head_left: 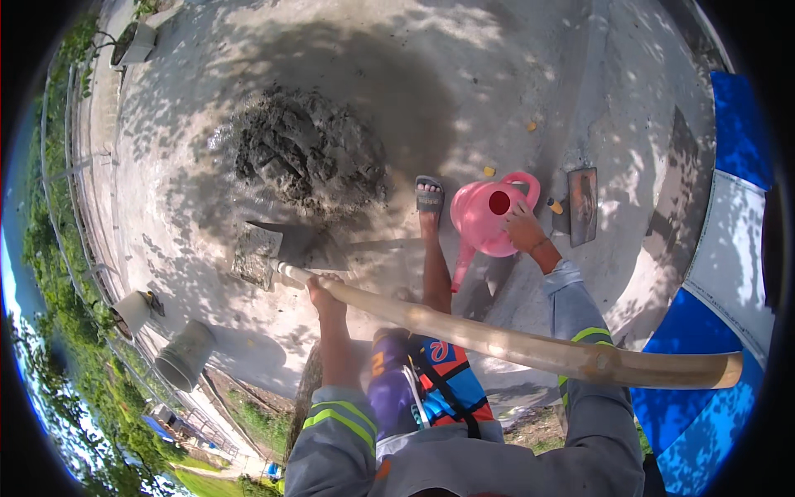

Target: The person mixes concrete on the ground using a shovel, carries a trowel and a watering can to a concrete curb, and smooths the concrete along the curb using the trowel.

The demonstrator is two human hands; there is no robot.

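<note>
My left hand (325,300) is wrapped round the pale wooden handle of a shovel (497,338), low down near the blade. Grey mix coats the shovel blade (255,255), which lies by a heap of wet mortar (306,153). The handle runs across in front of my legs to the right and passes over my right forearm. My right hand (523,228) grips a pink watering can (479,217) near its round top opening. The can's spout points back toward me, and its looped handle is on the far side.
Right of the can lies a rectangular plastering trowel (583,207). A bucket (184,354) and another bucket (132,313) stand at the left edge, with a further container (134,45) at the far left. A blue and white tarp (733,224) hangs along the right. Railings (62,215) border the left.
</note>
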